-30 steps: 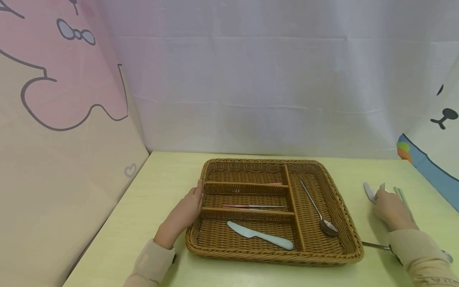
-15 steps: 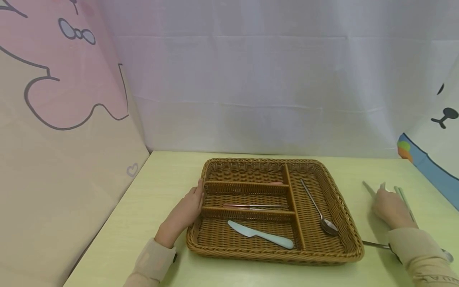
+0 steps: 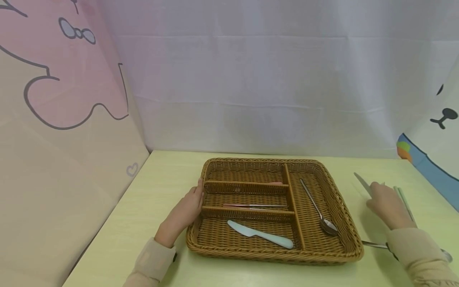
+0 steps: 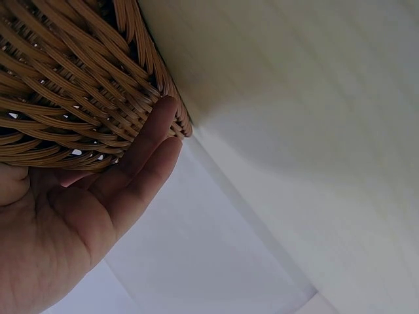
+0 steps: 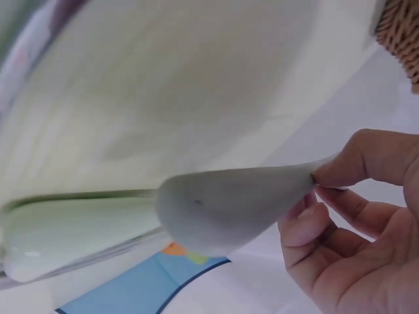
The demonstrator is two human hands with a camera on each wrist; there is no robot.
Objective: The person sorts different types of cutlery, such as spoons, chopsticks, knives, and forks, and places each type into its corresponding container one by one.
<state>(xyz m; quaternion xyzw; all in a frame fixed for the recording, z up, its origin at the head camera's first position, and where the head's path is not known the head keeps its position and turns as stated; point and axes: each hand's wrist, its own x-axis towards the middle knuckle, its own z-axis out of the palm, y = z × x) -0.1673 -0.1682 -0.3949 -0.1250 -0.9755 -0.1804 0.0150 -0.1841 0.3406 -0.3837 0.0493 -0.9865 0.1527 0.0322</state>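
My right hand (image 3: 389, 205) pinches a grey table knife (image 5: 236, 203) between thumb and fingers, right of the basket. In the head view its blade (image 3: 363, 184) points up and left, out past the fingers. Close to the knife's broad handle end is a pale green handle (image 5: 85, 235). The fingers of my left hand (image 3: 184, 209) lie along the outside of the wicker cutlery basket's left wall (image 4: 85, 91). Inside the basket (image 3: 272, 257) are a pale blue-green knife (image 3: 259, 235), a spoon (image 3: 319, 211) and thin pink-and-silver chopsticks (image 3: 254, 206).
Pale green chopsticks (image 3: 405, 201) lie on the table beyond my right hand. Another spoon (image 3: 374, 244) runs beneath my right sleeve. Something pink (image 3: 276, 183) shows in the basket's rear compartment. White and printed cloth (image 3: 233, 95) encloses the table's back and sides.
My right hand has drawn back slightly and turned, and the knife has come up with it, its blade swinging up and left. The left hand and the basket have stayed put.
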